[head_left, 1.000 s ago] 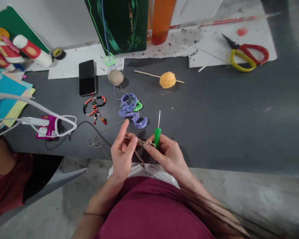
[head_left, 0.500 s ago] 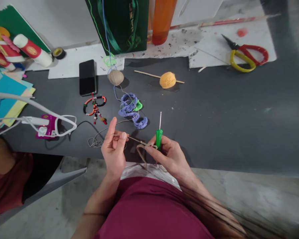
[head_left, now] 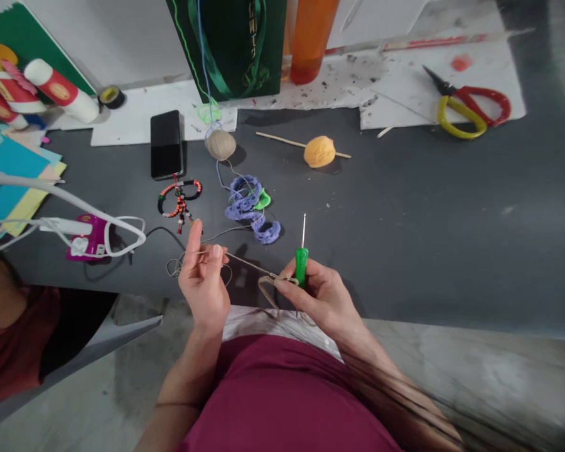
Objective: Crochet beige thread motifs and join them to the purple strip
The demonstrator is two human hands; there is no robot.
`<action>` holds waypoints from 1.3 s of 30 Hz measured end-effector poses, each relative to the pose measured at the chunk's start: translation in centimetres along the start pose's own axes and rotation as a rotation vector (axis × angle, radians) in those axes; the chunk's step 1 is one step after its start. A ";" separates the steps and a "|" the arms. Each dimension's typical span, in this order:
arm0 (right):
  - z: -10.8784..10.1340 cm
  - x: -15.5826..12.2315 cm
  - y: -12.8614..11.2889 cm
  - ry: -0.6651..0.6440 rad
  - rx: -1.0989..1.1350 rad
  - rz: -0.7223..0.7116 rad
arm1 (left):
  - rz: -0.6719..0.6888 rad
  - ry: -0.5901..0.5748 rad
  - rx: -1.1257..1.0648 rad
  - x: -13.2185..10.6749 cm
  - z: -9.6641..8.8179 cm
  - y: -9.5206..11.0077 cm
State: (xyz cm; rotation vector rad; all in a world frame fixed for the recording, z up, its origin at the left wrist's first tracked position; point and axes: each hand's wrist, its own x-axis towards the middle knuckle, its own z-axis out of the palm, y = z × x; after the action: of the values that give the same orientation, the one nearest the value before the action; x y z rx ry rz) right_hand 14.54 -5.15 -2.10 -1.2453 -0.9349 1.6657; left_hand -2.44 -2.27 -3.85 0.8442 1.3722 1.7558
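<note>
My left hand (head_left: 204,285) pinches a strand of beige yarn (head_left: 249,262) between thumb and fingers, the index finger raised. The strand runs taut to a narrow beige crocheted strip (head_left: 267,290) that hangs in a curve from my right hand (head_left: 324,295). That hand is closed on the strip and on a crochet hook with a green handle (head_left: 301,263), its metal tip pointing away from me. Beyond the hands lie a blue-purple crocheted piece (head_left: 266,232) with a green leaf-like bit (head_left: 262,199) and a ball of beige yarn (head_left: 221,145).
A yellow yarn ball (head_left: 319,152) on a stick lies at mid-table. Scissors (head_left: 473,110) rest at the back right. To the left are a phone (head_left: 166,144), a beaded bracelet (head_left: 179,199) and a white cable (head_left: 75,199). A dark green bag (head_left: 235,56) stands behind. Another person's arm (head_left: 0,282) shows at far left.
My left hand has moved left, away from the right, and the yarn stretch between them is longer. The right hand keeps its hold on the hook and strip, nearly still.
</note>
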 end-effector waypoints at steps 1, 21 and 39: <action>0.0 0.0 0.0 -0.004 0.002 0.000 | 0.002 0.013 -0.003 0.1 0.0 0.0; -0.1 -0.1 0.1 -0.036 0.023 -0.027 | 0.004 0.058 -0.021 0.7 -0.3 0.0; -0.9 0.3 1.1 -0.048 0.284 0.056 | 0.114 -1.342 0.709 6.2 -6.9 10.7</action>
State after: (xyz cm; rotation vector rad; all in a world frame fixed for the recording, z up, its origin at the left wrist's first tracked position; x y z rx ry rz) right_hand 15.18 -5.21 -3.37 -1.0518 -0.6671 1.8072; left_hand -13.13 -1.99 5.50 1.9788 0.9020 0.3532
